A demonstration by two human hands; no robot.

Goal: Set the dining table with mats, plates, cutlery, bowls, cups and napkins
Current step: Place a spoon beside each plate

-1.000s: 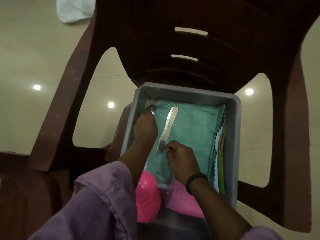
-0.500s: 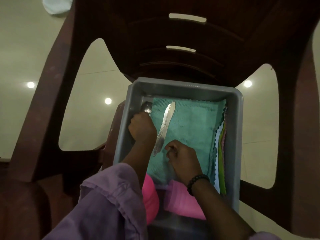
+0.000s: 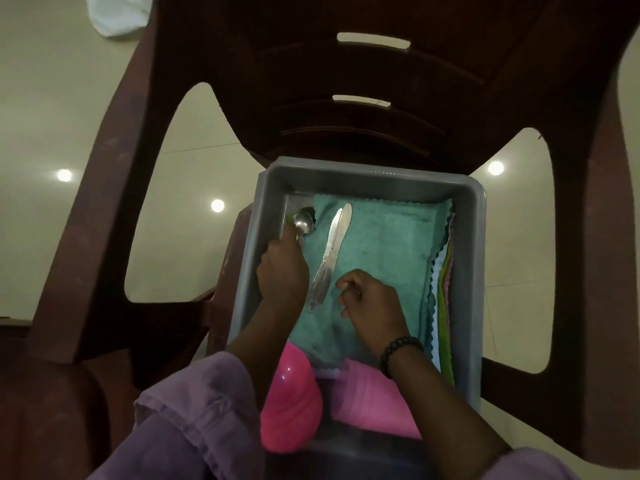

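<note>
Head view is looking down into a grey bin sitting on a dark brown chair, with pale floor showing through the chair's openings. At far left a purple sleeve is covering the forearm of the left hand, which is reaching into the bin's left side with its fingers curled round the handle of a spoon; the spoon's bowl is sticking out beyond the knuckles, near the bin's far left corner. Just right of it a knife is lying loose on a teal cloth, blade pointing away, no hand gripping it. Right of the knife's handle the right hand is resting over the cloth with fingers curled and pinching something thin and metallic; what it is I cannot tell. A black bead bracelet is circling that wrist. Below the hands a pink bowl and a pink cup are lying at the bin's near end. Along the bin's right wall a stack of coloured cloths is showing its edges beside the teal one
</note>
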